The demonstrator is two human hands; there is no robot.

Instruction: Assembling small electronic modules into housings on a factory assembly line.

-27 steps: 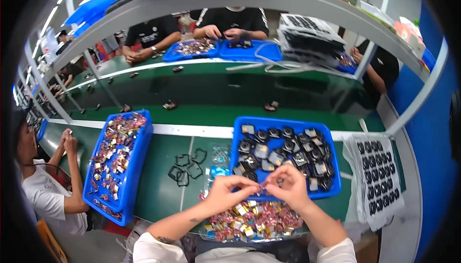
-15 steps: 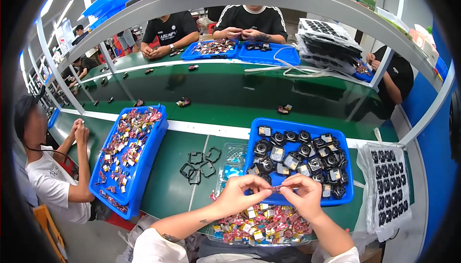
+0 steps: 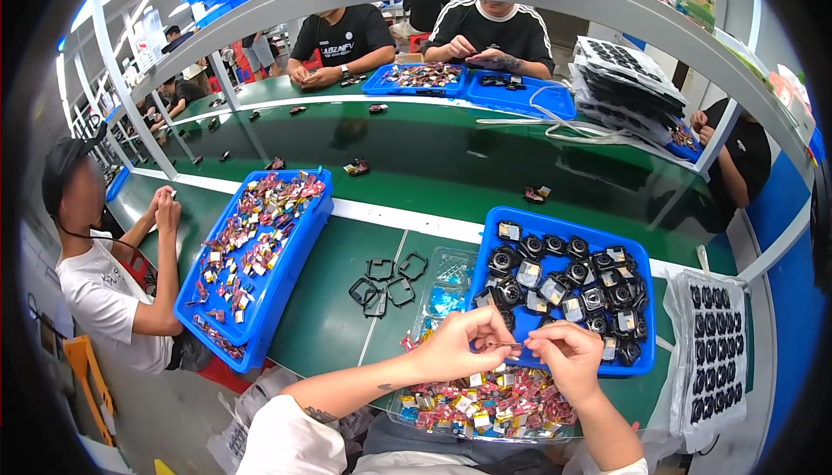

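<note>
A small red circuit board [image 3: 503,346] is pinched between the thumb and fingers of my left hand [image 3: 459,345]. My right hand [image 3: 569,358] closes its thumb and fingertips at the right end of that board; the exact contact is partly hidden. Below both hands lies a heap of red circuit boards with silver and yellow pieces [image 3: 485,406] in a clear plastic tray. Just beyond my hands, a blue tray [image 3: 563,222] holds many black housings with round, lens-like fronts [image 3: 594,299], some turned to show a pale square.
Several black frames [image 3: 379,269] lie on the green table. At left stands a blue bin [image 3: 251,345] of red boards, beside a person in white [image 3: 113,302]. A white tray of black parts [image 3: 715,354] is at right. Across the conveyor [image 3: 433,150], people work.
The whole view has shifted, so the scene sits further right. My hands stay together at the board, slightly lower over the heap, and the board's angle has changed.
</note>
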